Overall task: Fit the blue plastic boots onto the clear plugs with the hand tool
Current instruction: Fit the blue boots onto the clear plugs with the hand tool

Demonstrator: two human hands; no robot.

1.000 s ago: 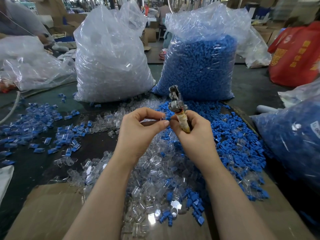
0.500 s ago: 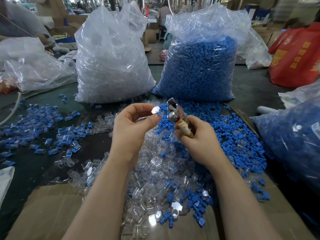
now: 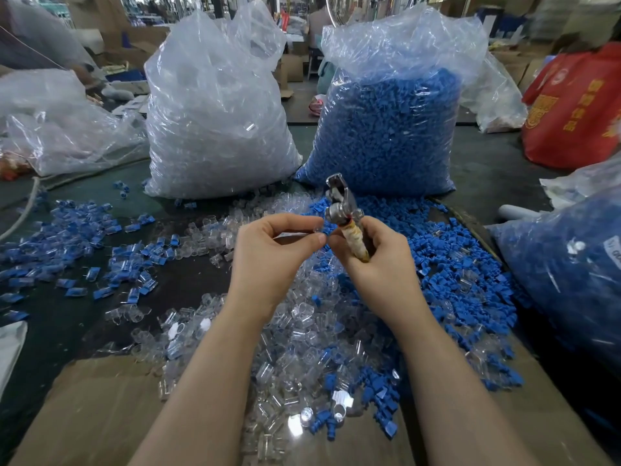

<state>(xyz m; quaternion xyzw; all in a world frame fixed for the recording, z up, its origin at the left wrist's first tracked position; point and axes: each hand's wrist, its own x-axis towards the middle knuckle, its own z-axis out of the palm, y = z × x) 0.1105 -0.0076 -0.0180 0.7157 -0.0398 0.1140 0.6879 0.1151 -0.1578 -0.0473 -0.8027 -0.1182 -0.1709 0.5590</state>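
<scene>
Left hand (image 3: 272, 260) pinching small clear plug (image 3: 318, 229) between thumb and forefinger, remaining fingers curled. Right hand (image 3: 376, 264) wrapped round taped handle of hand tool (image 3: 342, 210), metal head up, tilted slightly left, long axis near vertical. Plug just left of tool head, near touching; contact not resolvable. Blue boot at tool: cannot tell. Likely next: feed plug rightward into head. Spare blue boots (image 3: 453, 264) piled right, clear plugs (image 3: 285, 338) below hands.
</scene>
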